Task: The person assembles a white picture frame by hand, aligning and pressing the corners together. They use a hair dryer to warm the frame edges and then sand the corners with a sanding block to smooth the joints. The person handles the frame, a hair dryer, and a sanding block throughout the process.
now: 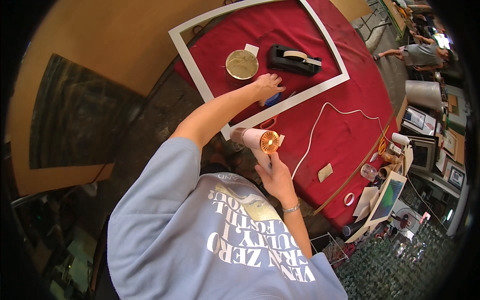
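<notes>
My left hand (pixel 268 86) reaches across the table, fingers curled over a small blue object (pixel 272 99); most of it is hidden under the palm, so its kind is unclear. My right hand (pixel 276 181) is wrapped round the handle of a pink hair dryer (pixel 254 137), whose round orange-copper grille faces up toward me. Its barrel lies over the near left corner of a white picture frame (pixel 287 104). Inside the frame, close to my left hand, stand a round container of pale paste (pixel 242 65) and a black tape dispenser (pixel 295 59). Orange scissors handles (pixel 270 121) show beside the frame.
A red cloth (pixel 345 145) covers the table. A white cord (pixel 312 131) curves across it. Toward the right edge lie a beige pad (pixel 325 172), a tape roll (pixel 349 199), a clear jar (pixel 369 172) and yellow-handled scissors (pixel 382 146). A person (pixel 422 54) is in the far right background.
</notes>
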`<state>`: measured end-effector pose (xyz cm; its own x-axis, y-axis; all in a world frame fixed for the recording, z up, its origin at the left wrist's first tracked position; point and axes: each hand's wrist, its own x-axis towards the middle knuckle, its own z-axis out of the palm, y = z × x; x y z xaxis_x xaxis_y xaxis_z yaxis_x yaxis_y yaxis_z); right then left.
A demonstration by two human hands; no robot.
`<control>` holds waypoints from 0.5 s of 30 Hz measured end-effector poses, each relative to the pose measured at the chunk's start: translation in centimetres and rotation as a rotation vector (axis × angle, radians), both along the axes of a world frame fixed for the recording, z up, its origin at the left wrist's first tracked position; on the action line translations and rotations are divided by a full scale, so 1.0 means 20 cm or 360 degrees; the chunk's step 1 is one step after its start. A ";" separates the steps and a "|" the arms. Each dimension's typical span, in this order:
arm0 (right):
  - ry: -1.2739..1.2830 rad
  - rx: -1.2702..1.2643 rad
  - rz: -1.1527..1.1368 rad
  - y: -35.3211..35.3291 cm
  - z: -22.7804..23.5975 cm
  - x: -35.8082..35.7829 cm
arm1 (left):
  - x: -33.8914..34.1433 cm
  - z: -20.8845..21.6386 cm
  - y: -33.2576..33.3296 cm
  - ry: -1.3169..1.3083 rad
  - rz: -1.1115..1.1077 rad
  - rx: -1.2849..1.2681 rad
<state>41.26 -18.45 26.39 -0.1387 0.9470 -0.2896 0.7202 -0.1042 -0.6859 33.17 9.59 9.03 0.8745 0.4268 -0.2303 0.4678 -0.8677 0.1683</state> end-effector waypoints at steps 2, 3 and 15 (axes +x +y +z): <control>-0.0026 0.0033 0.0016 0.01 -0.01 0.01 | -0.02 0.06 -0.07 0.0047 0.0134 0.0063; 0.0016 0.0004 0.0017 0.02 -0.01 0.01 | -0.03 0.11 -0.11 0.0036 0.0174 0.0159; 0.0050 -0.0106 0.0196 0.16 -0.01 0.02 | -0.55 0.58 -0.02 -0.1802 0.1257 -0.0044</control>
